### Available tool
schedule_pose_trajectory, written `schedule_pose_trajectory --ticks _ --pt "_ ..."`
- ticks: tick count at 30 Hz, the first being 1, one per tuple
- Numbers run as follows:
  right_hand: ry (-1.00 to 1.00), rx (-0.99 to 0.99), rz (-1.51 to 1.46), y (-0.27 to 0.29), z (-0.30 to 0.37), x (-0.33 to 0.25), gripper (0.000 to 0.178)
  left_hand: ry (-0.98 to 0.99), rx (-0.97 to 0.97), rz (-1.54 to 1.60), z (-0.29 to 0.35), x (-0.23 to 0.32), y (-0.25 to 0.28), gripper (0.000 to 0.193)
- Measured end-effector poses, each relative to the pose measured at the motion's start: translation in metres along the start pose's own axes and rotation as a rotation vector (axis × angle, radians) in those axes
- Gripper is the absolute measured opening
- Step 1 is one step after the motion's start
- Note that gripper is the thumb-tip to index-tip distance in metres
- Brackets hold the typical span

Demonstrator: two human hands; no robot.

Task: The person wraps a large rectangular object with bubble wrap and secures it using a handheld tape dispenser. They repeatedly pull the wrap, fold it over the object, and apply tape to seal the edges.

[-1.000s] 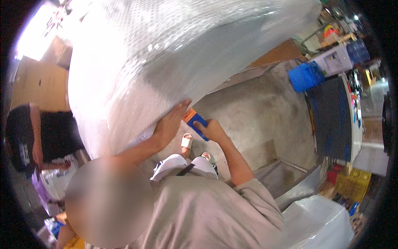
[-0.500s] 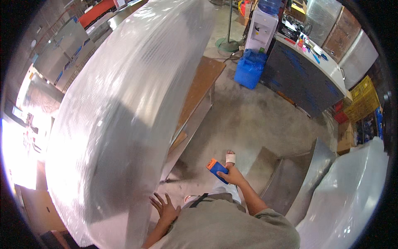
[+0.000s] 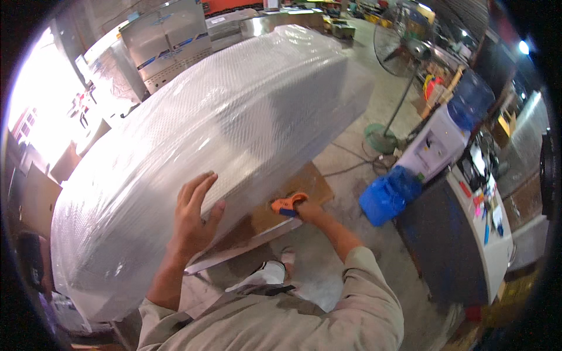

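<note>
A long, bulky object wrapped in clear bubble wrap (image 3: 175, 140) lies across the left and middle, with its near side facing me. My left hand (image 3: 196, 219) is raised at that side, fingers apart and holding nothing; whether the palm touches the wrap I cannot tell. In my right hand (image 3: 308, 212) is an orange-and-blue tape dispenser (image 3: 287, 204), held close to the lower edge of the wrapped object. My fingers partly hide it. Beneath the wrapped object a brown board (image 3: 313, 184) sticks out.
To the right stand a white water dispenser (image 3: 436, 143), a blue bag-like bundle (image 3: 389, 196) and a desk (image 3: 448, 234) with tools on top. A pedestal fan (image 3: 404, 52) stands farther back, its cable on the floor. Steel cabinets (image 3: 167, 41) stand at the far left.
My view has turned to the right and up. My left hand has risen from low beside the wrap; my right hand has brought the tape dispenser forward to the wrapped object's lower edge.
</note>
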State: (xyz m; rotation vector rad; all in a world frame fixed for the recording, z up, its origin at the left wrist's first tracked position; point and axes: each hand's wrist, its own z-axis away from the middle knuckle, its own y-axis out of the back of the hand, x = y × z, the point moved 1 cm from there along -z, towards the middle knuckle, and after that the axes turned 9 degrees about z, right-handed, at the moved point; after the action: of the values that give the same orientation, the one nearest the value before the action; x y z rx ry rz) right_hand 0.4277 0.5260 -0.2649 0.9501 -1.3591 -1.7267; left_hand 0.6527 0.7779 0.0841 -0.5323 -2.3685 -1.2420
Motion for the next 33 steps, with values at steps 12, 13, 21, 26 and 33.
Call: schedule_pose_trajectory --ticks 12,13,21,26,33 --pt "-0.201 1.303 -0.017 0.321 -0.086 0.342 0.016 -0.001 0.185 -0.512 -0.287 -0.014 -0.116 0.043" --pt "-0.268 1.213 -0.107 0.354 -0.101 0.386 0.034 0.09 0.11 -0.561 -0.302 -0.018 -0.12 0.045" --pt "0.115 1.035 0.078 0.475 -0.312 0.48 0.065 0.469 0.001 -0.459 -0.352 -0.019 -0.148 0.035" --pt "-0.093 0.652 -0.422 0.496 -0.348 0.56 0.041 0.48 0.01 -0.557 -0.367 -0.009 -0.155 0.024" --pt "-0.575 0.707 -1.272 0.388 -0.228 0.636 0.049 0.462 0.092 -0.592 -0.366 -0.003 -0.17 0.026"
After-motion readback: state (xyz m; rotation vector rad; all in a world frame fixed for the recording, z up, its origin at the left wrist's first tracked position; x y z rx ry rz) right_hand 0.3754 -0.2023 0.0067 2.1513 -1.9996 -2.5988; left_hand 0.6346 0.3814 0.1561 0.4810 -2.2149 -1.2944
